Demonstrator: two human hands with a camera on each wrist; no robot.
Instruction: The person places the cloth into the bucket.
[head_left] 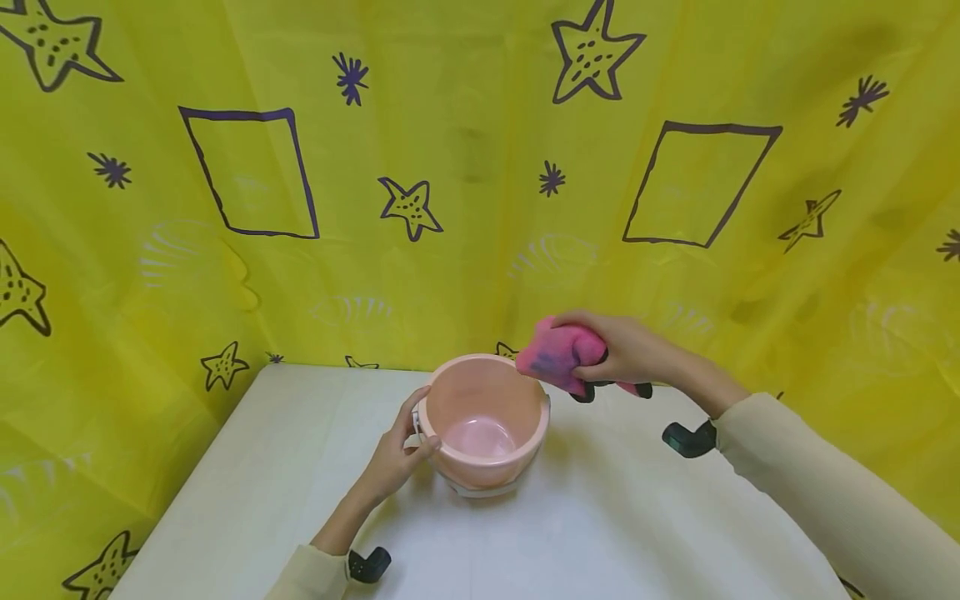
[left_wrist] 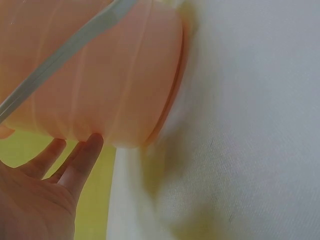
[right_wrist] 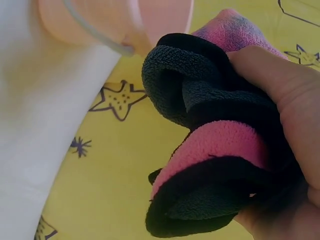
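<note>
A pale pink plastic bucket (head_left: 483,471) stands upright on the white table, its inside bare down to the bottom. My left hand (head_left: 397,458) holds it at the left side, thumb at the rim; in the left wrist view the fingertips (left_wrist: 92,145) touch the outer wall. The bucket's light handle (left_wrist: 65,57) hangs down along the front. Just right of the rim and above it, my right hand (head_left: 626,346) grips a bunched pink towelling cloth (head_left: 555,354). The right wrist view shows the cloth's dark grey underside and black edging (right_wrist: 200,197), folded over in the fist.
The white table (head_left: 637,517) extends around the bucket. Behind and beside it hangs a yellow curtain (head_left: 465,275) printed with starfish and frames. Dark straps with small devices (head_left: 690,439) sit on both wrists.
</note>
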